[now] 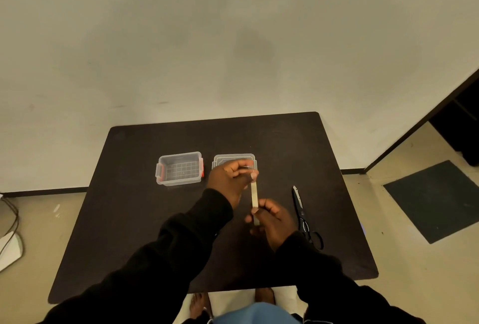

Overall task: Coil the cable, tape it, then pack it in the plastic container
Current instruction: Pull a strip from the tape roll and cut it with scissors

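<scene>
A strip of tape (254,195) was held taut between the pinched fingers of left hand (231,178) and right hand (274,221), probably for cutting with the scissors (304,216).

Lid (234,158) partly behind left hand (229,177) — cable unseen; scissors (304,216) handles part-hidden.

table (134,220): dark, matt, smooth top
plastic container (179,169): clear glossy plastic, red plastic clasps, at 10 o'clock of the hands
lid (233,157): clear plastic, at 12
scissors (303,213): shiny metal blades, black plastic handles, at 3
tape strip (254,195): pale, matt
sleeves (181,246): black cloth
</scene>
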